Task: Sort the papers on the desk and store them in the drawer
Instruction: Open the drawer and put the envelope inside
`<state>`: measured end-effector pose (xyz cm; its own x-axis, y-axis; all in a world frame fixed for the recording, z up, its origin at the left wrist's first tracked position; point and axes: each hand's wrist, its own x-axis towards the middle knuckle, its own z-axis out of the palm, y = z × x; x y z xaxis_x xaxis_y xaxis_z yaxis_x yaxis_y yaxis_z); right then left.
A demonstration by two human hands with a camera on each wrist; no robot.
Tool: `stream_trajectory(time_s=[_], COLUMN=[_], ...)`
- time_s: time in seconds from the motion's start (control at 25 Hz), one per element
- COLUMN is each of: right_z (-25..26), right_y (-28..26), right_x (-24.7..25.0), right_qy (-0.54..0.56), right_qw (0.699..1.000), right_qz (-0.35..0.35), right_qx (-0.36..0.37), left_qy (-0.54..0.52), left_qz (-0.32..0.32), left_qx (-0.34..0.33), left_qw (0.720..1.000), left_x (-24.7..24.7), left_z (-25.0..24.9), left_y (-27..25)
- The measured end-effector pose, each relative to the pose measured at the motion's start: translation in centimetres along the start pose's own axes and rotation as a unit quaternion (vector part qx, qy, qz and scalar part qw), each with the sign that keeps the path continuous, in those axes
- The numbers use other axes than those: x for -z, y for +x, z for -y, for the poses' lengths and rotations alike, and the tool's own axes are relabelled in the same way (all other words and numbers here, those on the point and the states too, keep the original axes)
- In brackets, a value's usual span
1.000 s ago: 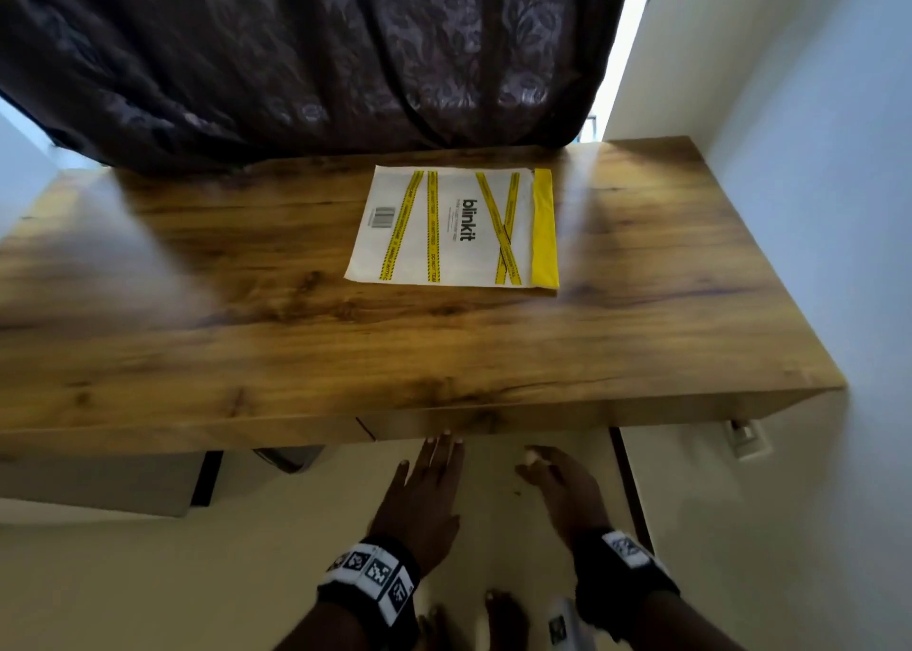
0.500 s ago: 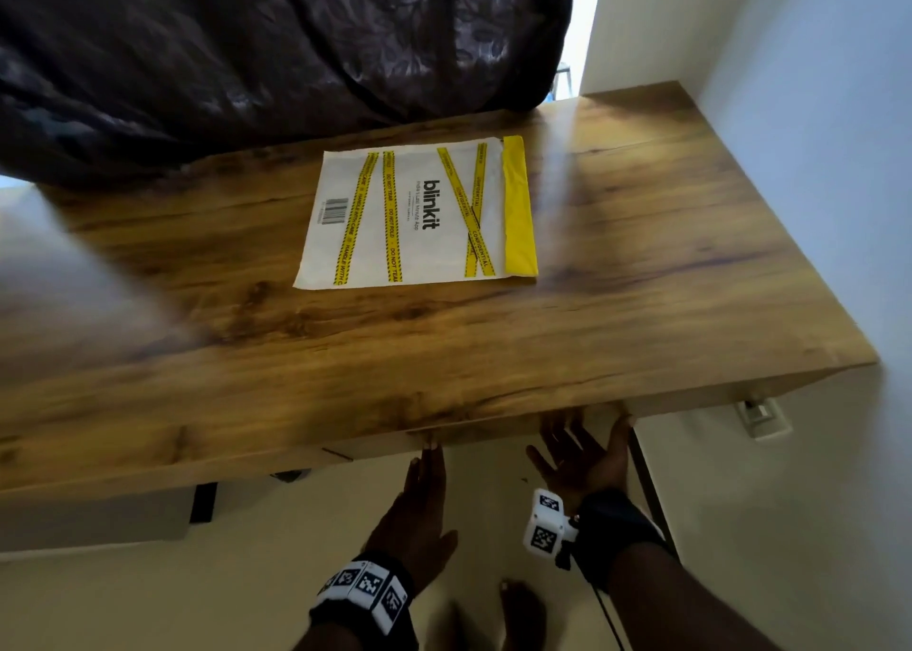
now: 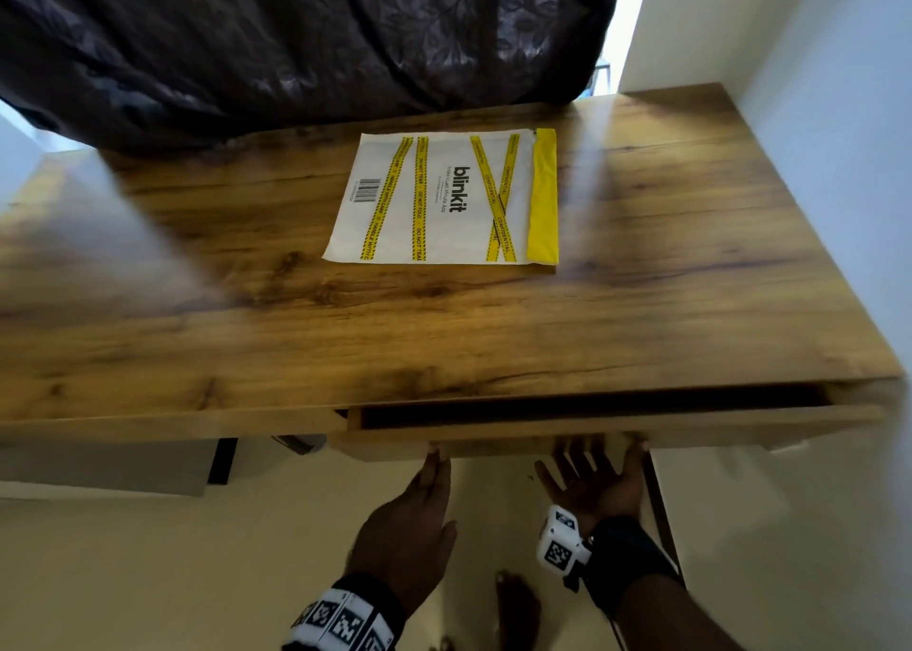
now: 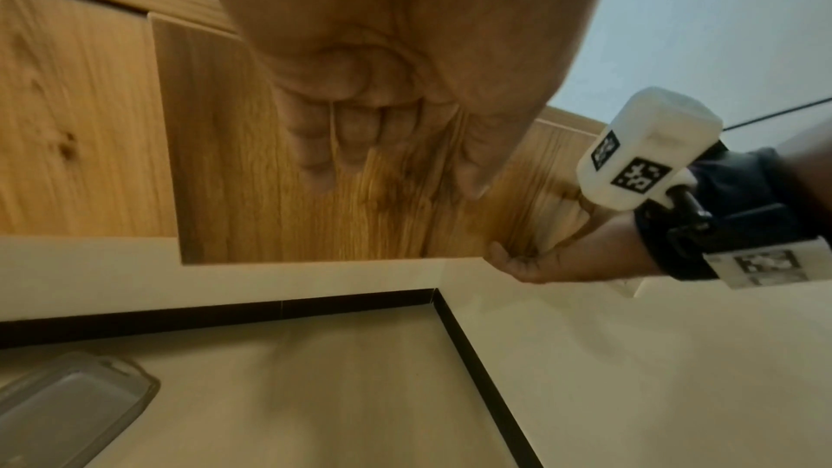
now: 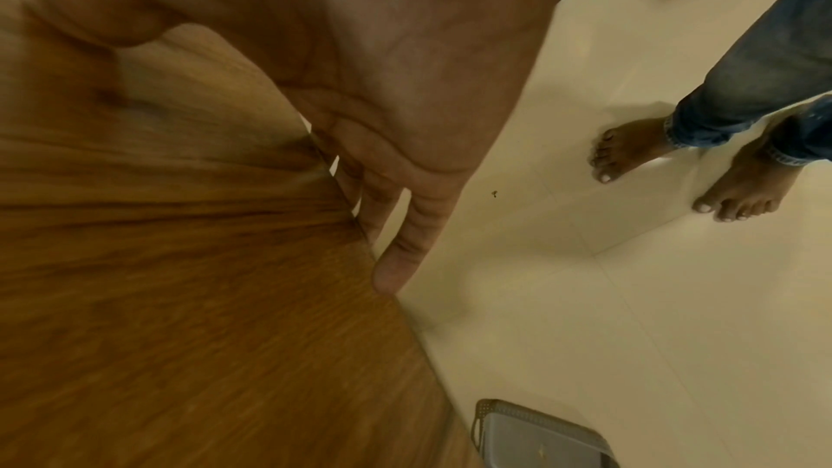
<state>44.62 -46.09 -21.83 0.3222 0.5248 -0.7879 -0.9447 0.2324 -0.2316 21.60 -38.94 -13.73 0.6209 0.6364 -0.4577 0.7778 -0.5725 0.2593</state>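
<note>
A white padded envelope (image 3: 444, 196) with yellow tape stripes and a yellow flap lies flat on the wooden desk (image 3: 641, 314), toward the back. Below the desktop the drawer (image 3: 543, 433) stands a little way out, with a dark gap (image 3: 592, 411) along its top. My left hand (image 3: 432, 468) reaches up with straight fingers that touch the lower edge of the drawer front (image 4: 270, 191). My right hand (image 3: 592, 468) is palm up, its fingers hooked under that lower edge and its thumb on the front face (image 5: 180, 262). The drawer's inside is hidden.
A dark patterned curtain (image 3: 296, 33) hangs over the desk's back edge. A white wall (image 3: 839, 156) closes the right side. A grey lidded bin (image 4: 67, 404) sits on the cream floor under the desk, near a black desk leg (image 3: 222, 463). My bare feet (image 5: 630, 155) stand close by.
The right hand turned palm up and took hold of the drawer front's lower edge. The left hand rose to touch it. The drawer slid out a little, opening a dark gap.
</note>
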Motion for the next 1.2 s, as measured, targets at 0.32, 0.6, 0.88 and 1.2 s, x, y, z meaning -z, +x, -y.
stream_trajectory(time_s=[0.32,0.6,0.88,1.2], right_z=[-2.6,-4.5,-4.7,-1.2], right_y=[-7.6,-16.3,-20.6,-23.1], right_x=[6.2,7.7,8.8,0.7], right_qy=[0.033,0.064,-0.127,-0.295], right_qw=[0.997,0.993,0.959,0.893], right_qz=[-0.064,-0.09,-0.194,-0.094], right_qx=[0.005,0.045,0.166,0.326], left_qy=[-0.02,0.045,0.034,0.02], left_qz=[-0.118,-0.071,-0.065,-0.106], left_qx=[-0.212,-0.195,-0.192,-0.205], left_qw=[0.97,0.977,0.979,0.973], left_x=[-0.3,-1.7,-3.0,1.8], left_z=[-1.3,-2.1,-2.3,-4.1], left_y=[-5.2,-8.9,-10.6,-8.7])
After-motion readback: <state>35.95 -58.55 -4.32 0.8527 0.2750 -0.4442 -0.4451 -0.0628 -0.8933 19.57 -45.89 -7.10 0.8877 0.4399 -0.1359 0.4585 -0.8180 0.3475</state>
